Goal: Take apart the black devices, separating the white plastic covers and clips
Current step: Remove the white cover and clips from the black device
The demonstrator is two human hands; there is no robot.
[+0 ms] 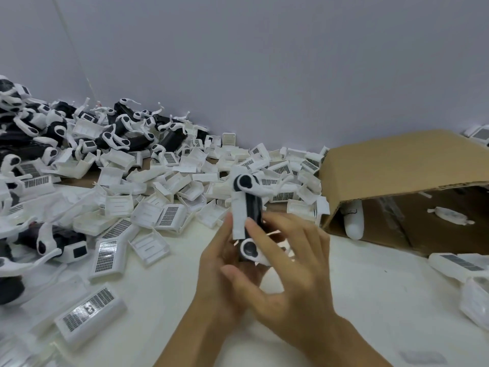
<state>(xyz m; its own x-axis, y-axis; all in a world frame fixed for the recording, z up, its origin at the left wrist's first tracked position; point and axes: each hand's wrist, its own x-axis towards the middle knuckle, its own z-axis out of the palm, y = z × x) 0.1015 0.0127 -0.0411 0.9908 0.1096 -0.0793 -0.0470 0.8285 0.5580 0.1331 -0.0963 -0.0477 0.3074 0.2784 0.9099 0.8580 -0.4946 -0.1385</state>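
Centrally, at mid-frame: one black device (pixel 253 215) held upright above the surface (pixel 370 300), long axis near vertical, white plastic cover (pixel 238 210) still seated along its left flank. White clip (pixel 260 187) at the 12 o'clock end, another at the 6 o'clock end, both still attached.

Left hand (pixel 219 271) cupped beneath and behind, grip curled round the lower body; presumably there to brace against the pull. Right hand (pixel 288 268) in from 4 o'clock, fingers curved across the front, one fingertip pressed on the black face beside the cover edge; thumb side hidden, so exact pinch unclear. Looks like the set-up for prying the cover off, not yet begun to part.

Device raised well clear of the clutter, likely for room to work and to see the seam.

From 9 to 11 o'clock: heap of unprocessed devices (pixel 87 133), black bodies with clips on. From 11 to 1 o'clock: spread of loose covers (pixel 185 186), many showing barcode labels. Sorted by state, apparently, raw stock left, stripped parts centre.

At 2 to 3 o'clock: cardboard box (pixel 397 170) tipped on its side, mouth toward the hands, a few white pieces inside. Probably the drop point for one part type; cannot tell which.
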